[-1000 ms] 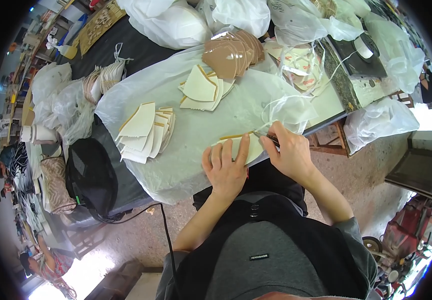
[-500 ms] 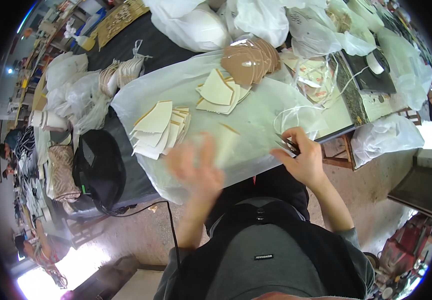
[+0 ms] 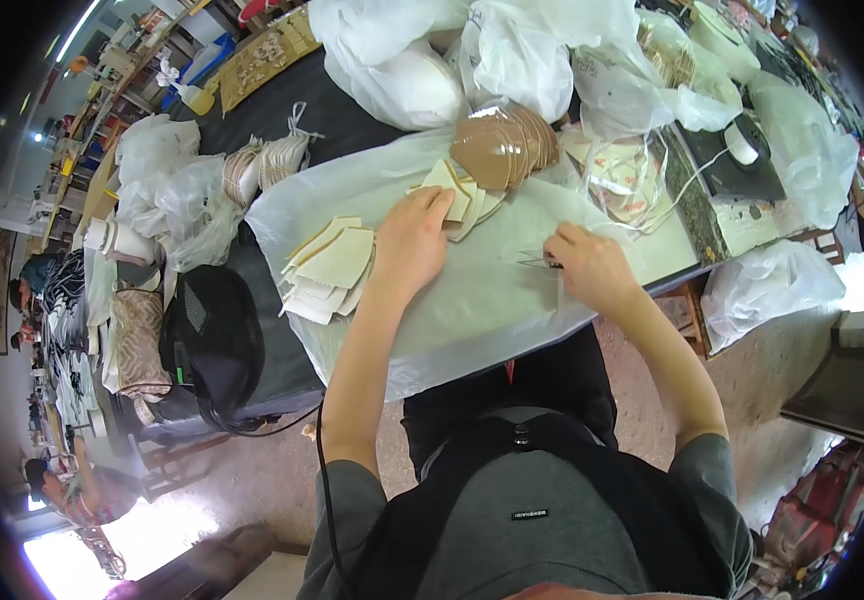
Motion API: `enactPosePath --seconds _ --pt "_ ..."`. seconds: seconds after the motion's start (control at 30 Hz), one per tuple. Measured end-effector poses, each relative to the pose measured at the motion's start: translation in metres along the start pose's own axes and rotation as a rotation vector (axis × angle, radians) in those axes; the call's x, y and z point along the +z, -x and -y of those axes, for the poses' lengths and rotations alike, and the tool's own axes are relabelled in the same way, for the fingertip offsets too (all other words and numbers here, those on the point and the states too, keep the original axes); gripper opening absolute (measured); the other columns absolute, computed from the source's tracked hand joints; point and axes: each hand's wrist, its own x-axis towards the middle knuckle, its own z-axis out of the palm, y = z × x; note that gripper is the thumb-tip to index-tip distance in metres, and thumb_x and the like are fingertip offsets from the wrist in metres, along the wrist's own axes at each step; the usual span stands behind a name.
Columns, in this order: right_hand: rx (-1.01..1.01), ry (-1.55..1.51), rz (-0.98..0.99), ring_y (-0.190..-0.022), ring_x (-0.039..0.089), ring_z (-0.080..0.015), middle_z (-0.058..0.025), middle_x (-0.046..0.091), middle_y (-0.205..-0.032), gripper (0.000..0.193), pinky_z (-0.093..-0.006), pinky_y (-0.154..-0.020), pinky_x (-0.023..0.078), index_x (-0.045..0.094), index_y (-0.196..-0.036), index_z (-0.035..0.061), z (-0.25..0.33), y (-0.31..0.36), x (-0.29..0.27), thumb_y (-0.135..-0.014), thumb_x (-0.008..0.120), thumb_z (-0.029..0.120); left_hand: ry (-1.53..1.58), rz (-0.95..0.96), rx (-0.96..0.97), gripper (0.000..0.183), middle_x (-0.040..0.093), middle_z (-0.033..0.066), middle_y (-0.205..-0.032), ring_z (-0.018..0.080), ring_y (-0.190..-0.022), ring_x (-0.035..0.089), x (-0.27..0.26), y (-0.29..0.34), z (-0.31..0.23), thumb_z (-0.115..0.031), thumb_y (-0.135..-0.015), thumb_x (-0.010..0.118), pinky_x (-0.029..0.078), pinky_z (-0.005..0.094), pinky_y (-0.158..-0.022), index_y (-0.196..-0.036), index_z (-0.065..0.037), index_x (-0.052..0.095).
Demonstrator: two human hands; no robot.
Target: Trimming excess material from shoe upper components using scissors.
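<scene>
My left hand [image 3: 414,238] reaches over the plastic sheet, its fingers close together on the near edge of a pile of cream cut pieces [image 3: 464,205]. It grips the edge of a top cream piece [image 3: 439,177], partly hidden by the fingers. To the left lies a second, fanned pile of cream cut pieces [image 3: 330,268] with tan edges. My right hand [image 3: 584,258] is closed around small scissors [image 3: 532,257], their thin metal points facing left above the sheet. Most of the scissors is hidden in the palm.
A milky plastic sheet [image 3: 472,320] covers the dark table. Brown fan-shaped pieces [image 3: 497,150] lie behind the cream ones. White plastic bags [image 3: 517,60] crowd the far side. A black mesh bag [image 3: 214,325] sits at left, with a cable [image 3: 324,470] hanging by my left arm.
My left hand has moved up and away from me to the middle pile. A cream piece now lies on top of the left pile. My right hand has shifted slightly farther off with the scissors.
</scene>
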Motion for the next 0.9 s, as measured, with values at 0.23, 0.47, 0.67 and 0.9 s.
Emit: enactPosePath --seconds 0.23,0.47,0.67,0.9 --pt "-0.177 -0.346 -0.221 -0.063 0.063 -0.0244 -0.0068 0.059 -0.064 0.017 -0.0362 -0.055 0.050 0.063 -0.084 0.0044 0.044 0.008 -0.057 -0.069 0.068 0.001 -0.209 -0.264 -0.007 0.029 0.065 0.0088 -0.112 0.0307 -0.103 0.062 -0.039 0.007 -0.038 -0.007 -0.082 0.063 0.049 0.0439 -0.086 -0.111 -0.006 0.065" --pt "0.201 -1.091 0.118 -0.061 0.050 -0.0054 -0.0027 0.059 -0.066 0.006 -0.0253 -0.055 0.042 0.067 -0.087 -0.0016 0.055 -0.017 -0.060 -0.084 0.070 0.002 0.230 0.009 0.011 0.038 0.061 0.0123 -0.114 0.0305 -0.108 0.058 -0.042 0.077 -0.074 -0.014 -0.084 0.066 0.045 0.0419 -0.092 -0.119 -0.002 0.060" --pt "-0.019 -0.919 0.072 -0.058 0.058 -0.0262 -0.0134 0.062 -0.070 0.009 -0.0356 -0.056 0.045 0.067 -0.085 -0.0002 0.067 -0.017 -0.046 -0.079 0.070 0.005 1.010 0.062 -0.309 0.024 0.063 0.0115 -0.105 0.0176 -0.100 0.058 -0.052 0.079 -0.083 -0.014 -0.089 0.068 0.046 0.0328 -0.086 -0.108 -0.001 0.062" --pt "-0.201 -0.817 0.097 -0.064 0.058 -0.0284 -0.0132 0.060 -0.073 0.010 -0.0363 -0.059 0.045 0.064 -0.084 -0.0005 0.047 0.022 -0.050 -0.077 0.070 0.001 1.736 0.395 -0.470 0.012 0.062 0.0066 -0.105 0.0125 -0.095 0.053 -0.046 0.102 -0.084 -0.014 -0.095 0.059 0.042 0.0281 -0.088 -0.095 -0.003 0.062"
